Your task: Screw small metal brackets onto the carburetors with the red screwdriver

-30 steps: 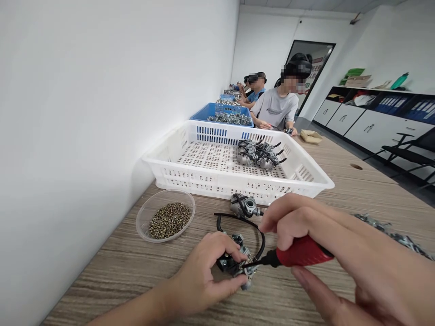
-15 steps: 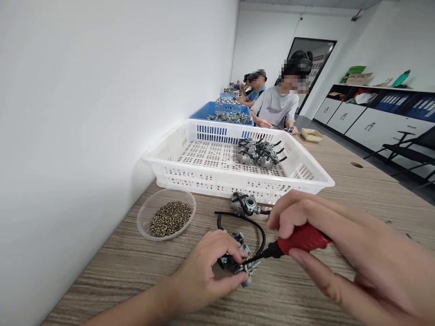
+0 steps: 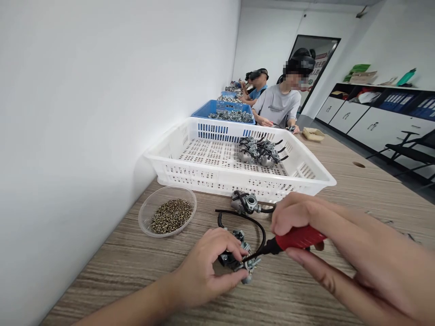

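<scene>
My left hand [image 3: 204,269] is closed round a small metal carburetor [image 3: 242,261] with a black hose, holding it down on the wooden table [image 3: 136,262]. My right hand [image 3: 340,240] grips a red-handled screwdriver [image 3: 295,238]; its dark tip rests on the carburetor. A second carburetor [image 3: 245,202] lies just behind, in front of the white basket.
A clear bowl of small screws [image 3: 168,216] sits to the left by the wall. A white perforated basket [image 3: 190,174] holds several carburetors [image 3: 260,151]. Behind it stands a blue basket [image 3: 207,108] of parts. Two other people sit further along the table. Cabinets and a chair stand at right.
My right hand has shifted slightly on the screwdriver handle, which has tilted a little. The view has drifted a bit. My left hand keeps its hold on the carburetor.
</scene>
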Demonstrator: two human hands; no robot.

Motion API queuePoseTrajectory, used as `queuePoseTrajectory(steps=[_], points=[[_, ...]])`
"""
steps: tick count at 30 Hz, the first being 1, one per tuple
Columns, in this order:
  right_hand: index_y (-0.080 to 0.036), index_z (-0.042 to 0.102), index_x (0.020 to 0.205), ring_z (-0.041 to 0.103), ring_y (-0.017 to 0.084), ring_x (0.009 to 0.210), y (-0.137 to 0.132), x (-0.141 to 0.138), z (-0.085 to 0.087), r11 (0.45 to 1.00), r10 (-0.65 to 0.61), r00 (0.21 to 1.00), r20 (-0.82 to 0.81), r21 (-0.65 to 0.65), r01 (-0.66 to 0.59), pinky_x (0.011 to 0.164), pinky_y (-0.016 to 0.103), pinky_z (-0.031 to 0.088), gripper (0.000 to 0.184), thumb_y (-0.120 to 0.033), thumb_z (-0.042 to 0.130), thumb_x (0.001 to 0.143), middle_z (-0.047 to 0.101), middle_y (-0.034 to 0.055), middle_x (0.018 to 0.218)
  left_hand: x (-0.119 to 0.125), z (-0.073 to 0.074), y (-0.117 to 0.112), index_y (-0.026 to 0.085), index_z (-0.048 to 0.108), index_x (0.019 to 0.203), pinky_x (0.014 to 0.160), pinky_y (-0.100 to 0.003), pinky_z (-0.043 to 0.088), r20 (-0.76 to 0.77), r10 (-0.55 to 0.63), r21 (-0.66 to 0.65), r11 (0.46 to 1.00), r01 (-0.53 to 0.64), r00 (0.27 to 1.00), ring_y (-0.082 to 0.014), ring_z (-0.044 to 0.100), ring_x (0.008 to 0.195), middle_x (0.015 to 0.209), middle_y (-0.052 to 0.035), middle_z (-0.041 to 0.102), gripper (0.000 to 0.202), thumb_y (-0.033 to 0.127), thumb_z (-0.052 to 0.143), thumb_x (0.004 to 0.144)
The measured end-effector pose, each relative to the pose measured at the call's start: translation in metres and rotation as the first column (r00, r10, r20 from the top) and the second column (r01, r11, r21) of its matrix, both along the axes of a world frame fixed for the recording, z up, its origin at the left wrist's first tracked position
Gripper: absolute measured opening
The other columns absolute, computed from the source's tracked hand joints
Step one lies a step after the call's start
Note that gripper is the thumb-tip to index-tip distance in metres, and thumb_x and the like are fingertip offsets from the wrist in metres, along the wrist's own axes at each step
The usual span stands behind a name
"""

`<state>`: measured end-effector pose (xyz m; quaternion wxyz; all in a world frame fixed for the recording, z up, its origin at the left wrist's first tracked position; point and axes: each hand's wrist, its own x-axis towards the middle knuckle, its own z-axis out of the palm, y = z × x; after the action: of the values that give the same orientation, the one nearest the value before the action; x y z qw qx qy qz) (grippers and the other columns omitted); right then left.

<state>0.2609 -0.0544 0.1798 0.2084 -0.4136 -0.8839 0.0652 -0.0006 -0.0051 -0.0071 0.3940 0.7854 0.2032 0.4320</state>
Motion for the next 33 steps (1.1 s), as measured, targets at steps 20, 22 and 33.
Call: queuePoseTrajectory(steps=[20, 22, 33], points=[[-0.029, 0.068, 0.114, 0.065, 0.018, 0.072, 0.008, -0.002, -0.001, 0.999, 0.049, 0.999, -0.018, 0.005, -0.049, 0.061, 0.034, 0.048, 0.014, -0.042, 0.065, 0.118, 0.072, 0.0002, 0.091, -0.001, 0.000, 0.001, 0.024, 0.073, 0.113, 0.103, -0.039, 0.057, -0.011, -0.013, 0.021, 1.000, 0.013, 1.000, -0.0248, 0.078, 0.110, 0.117, -0.0055, 0.086, 0.028, 0.017, 0.093, 0.094], [-0.028, 0.066, 0.106, 0.060, 0.018, 0.065, 0.010, -0.003, -0.003, 0.998, 0.006, 1.000, -0.002, 0.056, -0.006, 0.058, 0.035, 0.041, 0.021, -0.045, 0.070, 0.116, 0.067, -0.0014, 0.081, -0.001, 0.001, 0.001, 0.024, 0.073, 0.113, 0.103, -0.039, 0.056, -0.022, -0.011, 0.023, 1.000, 0.012, 1.000, -0.0245, 0.078, 0.110, 0.117, -0.0054, 0.086, 0.027, 0.017, 0.093, 0.095], [-0.028, 0.060, 0.107, 0.064, 0.018, 0.066, 0.012, -0.001, -0.007, 0.996, 0.039, 0.999, 0.025, 0.074, -0.041, 0.058, 0.033, 0.043, 0.018, -0.041, 0.064, 0.119, 0.068, -0.0021, 0.084, -0.001, -0.003, 0.002, 0.025, 0.070, 0.114, 0.101, -0.039, 0.057, -0.028, -0.008, 0.033, 0.999, 0.009, 1.000, -0.0252, 0.076, 0.110, 0.119, -0.0064, 0.083, 0.026, 0.020, 0.090, 0.097]])
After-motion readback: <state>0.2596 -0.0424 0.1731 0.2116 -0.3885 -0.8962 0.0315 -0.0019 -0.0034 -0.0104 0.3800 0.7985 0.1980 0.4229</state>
